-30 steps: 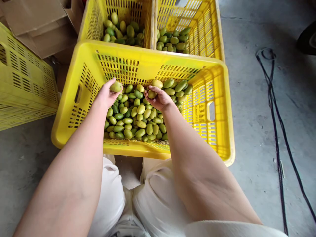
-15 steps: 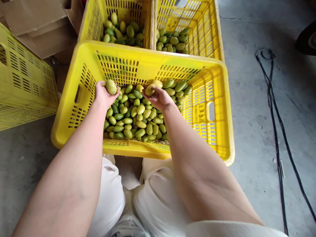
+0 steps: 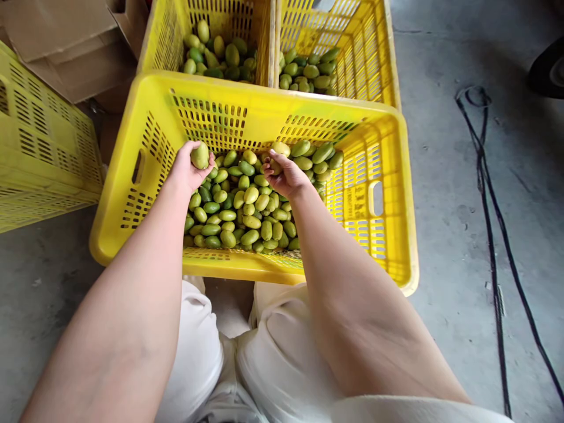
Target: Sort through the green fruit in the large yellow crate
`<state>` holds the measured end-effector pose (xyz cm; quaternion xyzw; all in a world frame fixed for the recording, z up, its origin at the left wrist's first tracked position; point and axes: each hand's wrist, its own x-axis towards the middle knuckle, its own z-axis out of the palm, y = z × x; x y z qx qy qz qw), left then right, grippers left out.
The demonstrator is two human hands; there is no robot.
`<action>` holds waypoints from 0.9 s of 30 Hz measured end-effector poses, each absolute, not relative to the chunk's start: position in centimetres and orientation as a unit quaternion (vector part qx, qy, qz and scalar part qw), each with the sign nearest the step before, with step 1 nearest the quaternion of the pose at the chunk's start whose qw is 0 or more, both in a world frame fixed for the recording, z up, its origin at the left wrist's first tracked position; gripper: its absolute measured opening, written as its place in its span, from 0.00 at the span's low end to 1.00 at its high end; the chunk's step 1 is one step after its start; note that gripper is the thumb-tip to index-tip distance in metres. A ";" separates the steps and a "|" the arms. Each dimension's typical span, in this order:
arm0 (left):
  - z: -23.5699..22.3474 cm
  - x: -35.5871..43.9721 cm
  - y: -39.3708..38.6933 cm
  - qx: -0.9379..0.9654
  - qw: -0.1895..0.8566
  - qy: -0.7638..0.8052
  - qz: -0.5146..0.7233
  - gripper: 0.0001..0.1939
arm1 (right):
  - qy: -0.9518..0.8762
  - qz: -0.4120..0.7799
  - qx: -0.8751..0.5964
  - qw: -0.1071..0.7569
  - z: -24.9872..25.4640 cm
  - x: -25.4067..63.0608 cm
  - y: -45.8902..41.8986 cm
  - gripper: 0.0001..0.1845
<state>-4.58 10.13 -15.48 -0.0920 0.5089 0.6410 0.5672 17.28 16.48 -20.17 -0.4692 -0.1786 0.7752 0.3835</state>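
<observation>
A yellow slotted plastic crate [image 3: 264, 273] sits before my knees, with a heap of oval green and yellow fruit [image 3: 251, 222] at its bottom; their kind I cannot tell. At the left of the heap, my left hand [image 3: 189, 169] is closed round one yellowish-green oval fruit [image 3: 200, 155], which stands on end between thumb and fingers. My right hand [image 3: 285, 174] is over the heap's far right part, its fingers curled round another fruit [image 3: 276, 166] that they mostly hide. Just behind that hand lies a paler yellow fruit [image 3: 281, 149].
Behind stand two more yellow crates, the left one [image 3: 165, 38] and the right one [image 3: 374, 59], both holding similar fruit. Another crate [image 3: 48, 135] and flattened cardboard [image 3: 66, 47] are at the left. A dark cable [image 3: 489, 217] lies on the concrete floor at the right, near a wheel [image 3: 553, 70].
The fruit in my left hand has turned more upright. My right fingers have closed further round their fruit, now largely hidden, and that hand has shifted slightly right.
</observation>
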 end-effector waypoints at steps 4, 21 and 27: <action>-15.6 -4.8 10.1 -0.091 0.570 0.495 0.650 0.02 | -0.179 0.770 -0.466 0.397 -20.1 17.0 16.5 0.07; -14.8 -3.5 9.8 -0.049 0.605 0.528 0.594 0.06 | -0.189 0.819 -0.424 0.338 -18.7 17.0 15.7 0.07; -14.7 -4.4 10.0 -0.082 0.586 0.518 0.618 0.04 | -0.181 0.815 -0.430 0.344 -19.0 17.2 16.1 0.04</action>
